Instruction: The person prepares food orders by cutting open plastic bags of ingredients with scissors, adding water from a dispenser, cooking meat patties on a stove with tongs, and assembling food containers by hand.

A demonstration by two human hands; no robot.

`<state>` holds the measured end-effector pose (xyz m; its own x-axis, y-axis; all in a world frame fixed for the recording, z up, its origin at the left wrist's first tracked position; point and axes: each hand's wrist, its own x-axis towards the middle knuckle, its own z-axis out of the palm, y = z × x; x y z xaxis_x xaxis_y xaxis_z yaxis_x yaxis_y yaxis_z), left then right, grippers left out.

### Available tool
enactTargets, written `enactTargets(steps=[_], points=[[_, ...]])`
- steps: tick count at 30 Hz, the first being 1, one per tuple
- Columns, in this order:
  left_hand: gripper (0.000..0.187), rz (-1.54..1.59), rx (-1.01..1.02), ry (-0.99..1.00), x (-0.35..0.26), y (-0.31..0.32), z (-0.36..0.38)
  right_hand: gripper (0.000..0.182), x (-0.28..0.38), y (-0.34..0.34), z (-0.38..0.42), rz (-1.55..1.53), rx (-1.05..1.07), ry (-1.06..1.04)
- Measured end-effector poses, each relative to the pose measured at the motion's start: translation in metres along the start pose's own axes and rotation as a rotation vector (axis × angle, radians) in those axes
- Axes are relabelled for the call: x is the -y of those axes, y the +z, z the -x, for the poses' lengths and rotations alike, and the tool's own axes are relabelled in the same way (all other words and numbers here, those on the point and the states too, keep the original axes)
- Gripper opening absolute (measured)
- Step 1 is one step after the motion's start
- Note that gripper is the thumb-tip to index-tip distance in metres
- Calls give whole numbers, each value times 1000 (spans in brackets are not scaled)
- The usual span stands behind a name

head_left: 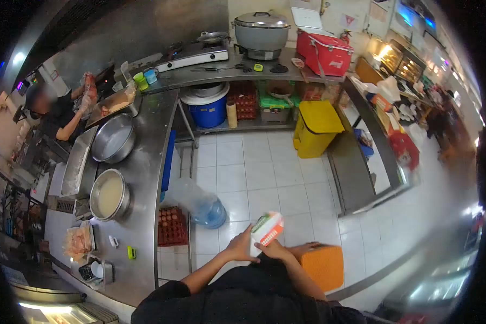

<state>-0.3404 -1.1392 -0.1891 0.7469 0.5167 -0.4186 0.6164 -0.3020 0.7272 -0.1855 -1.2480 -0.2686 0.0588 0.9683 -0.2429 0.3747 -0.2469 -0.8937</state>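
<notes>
A white carton [267, 229] with green and orange printing is held in front of my body, tilted up to the right. My left hand [240, 247] grips its left side, with the fingers partly hidden behind it. At the lower right end, my right hand [275, 250] is closed on the same carton. I cannot read the print. Close beside my right forearm stands an orange stool-like block [324, 268].
To the left, a steel table [146, 156] carries a bowl of pale liquid [108, 195] and another metal bowl [113, 137]. A co-worker [51, 110] stands beyond it. A water jug [208, 211] and a yellow bin [318, 129] stand on the tiled floor.
</notes>
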Motion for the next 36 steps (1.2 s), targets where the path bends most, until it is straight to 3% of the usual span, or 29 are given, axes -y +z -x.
enactTargets(steps=[1, 4, 5, 6, 8, 10, 12, 13, 14, 16, 17, 20, 21, 23, 24, 25, 26, 28, 29, 31, 32, 33, 35, 36], points=[[120, 152, -20, 19, 13, -8, -12, 47, 15, -15, -23, -56, 25, 135], [118, 624, -79, 91, 62, -21, -44, 46, 31, -50, -102, 42, -13, 148], [99, 631, 30, -86, 130, -15, -77, 46, 4, -53, -139, 91, 37, 140], [82, 768, -26, -73, 174, -18, -95, 46, 20, -71, -157, -36, 81, 129], [73, 906, -221, -294, 143, -79, -74, 46, 61, -118, -218, -155, 138, 91], [74, 634, -293, -366, 125, -115, -55, 45, 77, -148, -272, -317, 148, 224], [74, 612, -47, -426, 155, -111, -50, 44, 86, -178, -329, -237, 150, 155], [74, 628, -63, -428, 173, -104, -56, 43, 89, -193, -359, -167, 118, 84], [76, 587, -32, -15, 194, -94, -64, 42, 93, -207, -385, -157, 139, 97], [80, 708, -58, 63, 198, -114, -114, 41, 99, -233, -437, -68, 147, 16], [82, 768, -68, 103, 191, -129, -139, 40, 106, -248, -462, 12, 140, -67], [76, 256, -233, -421, 143, -247, -234, 39, 140, -285, -518, 14, 157, -14], [74, 128, -341, -446, 125, -292, -271, 39, 145, -287, -535, 9, 128, -13], [76, 184, -587, -113, 131, -375, -350, 36, 165, -295, -581, 42, -52, -204], [77, 391, -559, -82, 131, -419, -388, 34, 173, -301, -605, 31, -86, -344], [77, 610, -512, -73, 111, -464, -415, 34, 181, -306, -620, 39, -104, -313], [77, 620, -488, -60, 86, -498, -435, 34, 192, -316, -645, 37, -55, -276], [72, 1065, -137, 263, 32, -562, -460, 33, 217, -352, -695, 43, -16, -245], [72, 1066, -123, 257, 7, -578, -471, 37, 230, -366, -713, 87, 23, -252], [67, 763, -43, -116, -33, -600, -498, 40, 267, -403, -747, 108, 49, -257], [63, 863, -33, 17, 5, -584, -529, 44, 292, -435, -764, 267, 256, -387], [60, 603, -111, 45, -12, -596, -531, 47, 309, -472, -784, 436, 465, -520], [59, 398, -261, 192, -2, -609, -547, 52, 319, -545, -835, 647, 199, -626], [58, 520, -270, 100, 7, -617, -552, 51, 347, -589, -858, 723, 114, -579]])
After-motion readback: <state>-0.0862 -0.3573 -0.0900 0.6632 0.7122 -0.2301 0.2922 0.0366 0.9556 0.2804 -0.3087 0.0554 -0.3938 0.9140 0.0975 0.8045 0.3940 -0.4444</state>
